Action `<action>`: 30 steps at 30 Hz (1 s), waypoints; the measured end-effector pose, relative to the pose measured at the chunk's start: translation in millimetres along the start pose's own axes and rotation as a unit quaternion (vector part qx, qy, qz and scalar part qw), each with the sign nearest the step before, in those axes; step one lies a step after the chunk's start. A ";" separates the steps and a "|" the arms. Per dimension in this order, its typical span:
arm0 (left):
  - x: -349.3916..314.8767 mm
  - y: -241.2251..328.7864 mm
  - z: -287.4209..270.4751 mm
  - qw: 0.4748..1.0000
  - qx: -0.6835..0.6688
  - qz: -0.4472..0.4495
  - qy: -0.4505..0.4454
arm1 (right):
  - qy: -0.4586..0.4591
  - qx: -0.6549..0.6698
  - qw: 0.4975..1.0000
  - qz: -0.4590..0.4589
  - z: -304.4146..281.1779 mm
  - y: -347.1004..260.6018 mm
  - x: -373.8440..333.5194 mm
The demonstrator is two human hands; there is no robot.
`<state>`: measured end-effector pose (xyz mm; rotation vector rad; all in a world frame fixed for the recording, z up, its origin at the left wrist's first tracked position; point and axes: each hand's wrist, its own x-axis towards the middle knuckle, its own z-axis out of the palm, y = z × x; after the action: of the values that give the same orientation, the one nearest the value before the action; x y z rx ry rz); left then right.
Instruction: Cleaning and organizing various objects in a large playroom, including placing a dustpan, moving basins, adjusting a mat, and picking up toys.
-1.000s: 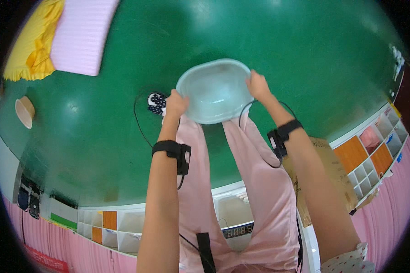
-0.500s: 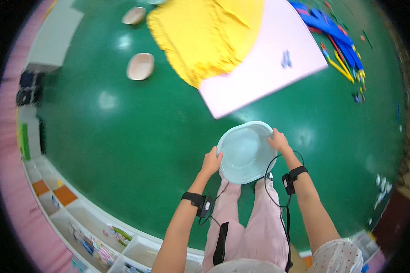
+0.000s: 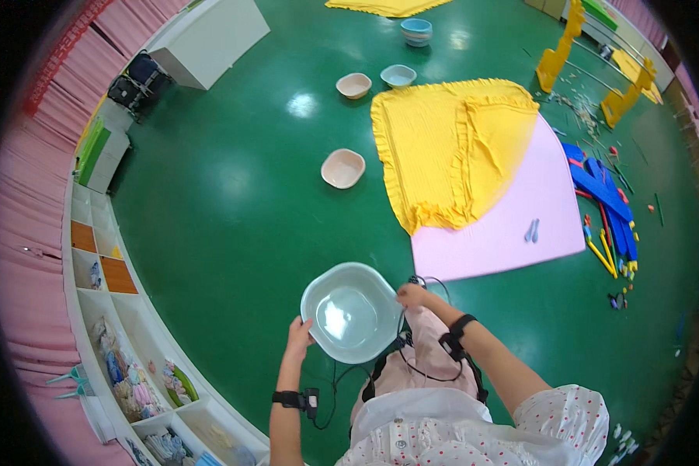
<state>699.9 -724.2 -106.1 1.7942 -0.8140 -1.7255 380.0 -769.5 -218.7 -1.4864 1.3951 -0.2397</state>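
Observation:
My two hands hold a pale blue plastic basin [image 3: 361,314] level above the green floor, in front of my legs. At its left rim, the fingers of my left hand [image 3: 300,339] are closed over the edge. My right hand [image 3: 413,297] is closed at the opposite rim. Nothing shows inside the basin except a bright reflection. A black strap with a small box and cable goes round each forearm.
Ahead lies a pink mat [image 3: 489,252] partly under a yellow ruffled cloth [image 3: 435,155]. Pink basins [image 3: 343,169] and blue basins [image 3: 398,75] stand left of and beyond it. Blue foam strips [image 3: 606,194] lie to the right; white cubby shelves [image 3: 151,326] curve along the left.
The basin has moved to the left of my legs, still in both hands. My view has shifted, showing more of the room ahead and to the left.

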 end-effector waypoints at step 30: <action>346.8 227.3 -65.4 0.969 -0.212 -0.067 0.106 | -0.003 -0.171 0.973 0.155 -222.6 -49.1 381.8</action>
<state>752.9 -1134.7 -176.2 1.7222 -0.2154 -1.6026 364.8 -1211.4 -265.5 -1.5106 1.7015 0.2114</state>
